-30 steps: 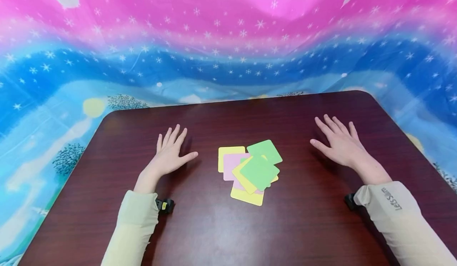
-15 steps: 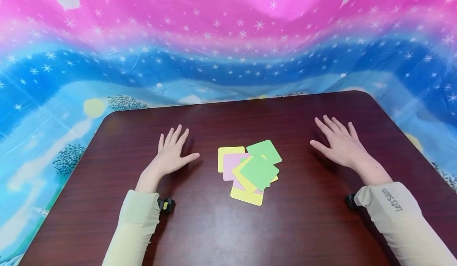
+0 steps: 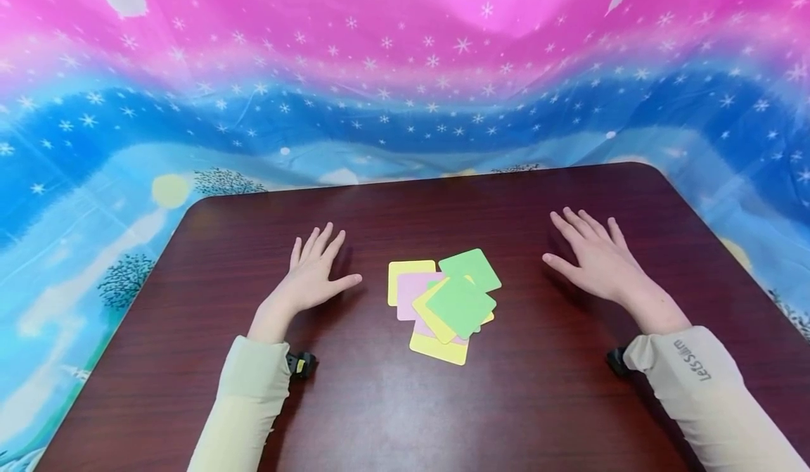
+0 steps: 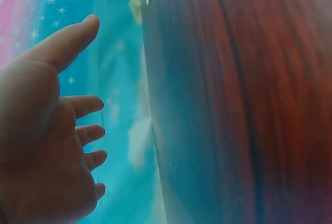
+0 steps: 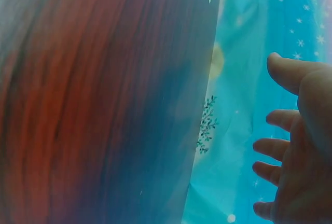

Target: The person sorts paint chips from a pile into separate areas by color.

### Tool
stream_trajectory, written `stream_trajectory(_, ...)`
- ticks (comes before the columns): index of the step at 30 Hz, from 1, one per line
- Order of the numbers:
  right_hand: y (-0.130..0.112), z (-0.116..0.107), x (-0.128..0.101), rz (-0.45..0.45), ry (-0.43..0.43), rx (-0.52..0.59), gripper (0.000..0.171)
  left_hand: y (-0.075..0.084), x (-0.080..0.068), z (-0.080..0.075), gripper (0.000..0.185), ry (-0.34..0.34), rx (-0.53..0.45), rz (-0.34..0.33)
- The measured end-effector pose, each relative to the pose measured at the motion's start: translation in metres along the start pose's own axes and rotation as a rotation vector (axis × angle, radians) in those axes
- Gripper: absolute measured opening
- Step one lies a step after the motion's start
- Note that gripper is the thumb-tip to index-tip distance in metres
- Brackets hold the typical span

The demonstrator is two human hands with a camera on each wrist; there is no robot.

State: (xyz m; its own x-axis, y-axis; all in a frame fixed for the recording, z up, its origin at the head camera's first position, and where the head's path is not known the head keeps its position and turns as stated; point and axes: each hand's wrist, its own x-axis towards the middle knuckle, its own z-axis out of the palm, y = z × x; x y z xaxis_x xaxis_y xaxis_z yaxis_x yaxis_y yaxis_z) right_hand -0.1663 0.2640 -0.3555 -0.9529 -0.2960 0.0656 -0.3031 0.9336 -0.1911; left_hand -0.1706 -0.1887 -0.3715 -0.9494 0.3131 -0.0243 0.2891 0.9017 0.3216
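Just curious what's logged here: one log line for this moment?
left hand: open, flat on table | right hand: open, flat | coloured cards: heaped between, untouched

We see a dark reddish-brown wooden table (image 3: 392, 402) with rounded corners, its grain running lengthwise in our wrist views. Behind and around it hangs a bright printed cloth (image 3: 405, 71), pink at the top and blue below, strewn with white stars, pale round blobs and small dark trees. Close by each pale sleeve (image 3: 243, 416) we find a small black clip (image 3: 302, 364) on the tabletop.
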Motion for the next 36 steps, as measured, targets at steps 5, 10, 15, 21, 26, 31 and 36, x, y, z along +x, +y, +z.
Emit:
stream_trajectory(5,-0.009,0.001,0.002,-0.02,0.006,-0.006,0.075,0.005,0.001,0.001,0.086,-0.009,-0.007,0.014)
stream_trajectory(10,-0.016,0.003,0.003,-0.039,0.01,-0.008,0.074,0.011,0.003,0.003,0.086,-0.006,-0.009,0.041)
stream_trajectory(15,-0.022,0.007,0.004,-0.055,-0.003,-0.01,0.074,0.019,0.004,0.006,0.086,-0.013,-0.004,0.063)
stream_trajectory(21,-0.031,0.01,0.005,-0.092,0.001,-0.017,0.072,0.03,0.005,0.009,0.084,-0.023,-0.005,0.095)
stream_trajectory(26,-0.04,0.013,0.004,-0.122,-0.013,-0.015,0.071,0.039,0.005,0.011,0.083,-0.051,-0.012,0.113)
stream_trajectory(31,-0.049,0.016,0.004,-0.146,-0.02,-0.017,0.068,0.048,0.007,0.013,0.083,-0.076,-0.015,0.144)
stream_trajectory(36,-0.055,0.021,0.003,-0.164,-0.032,-0.027,0.067,0.056,0.01,0.017,0.084,-0.105,-0.011,0.169)
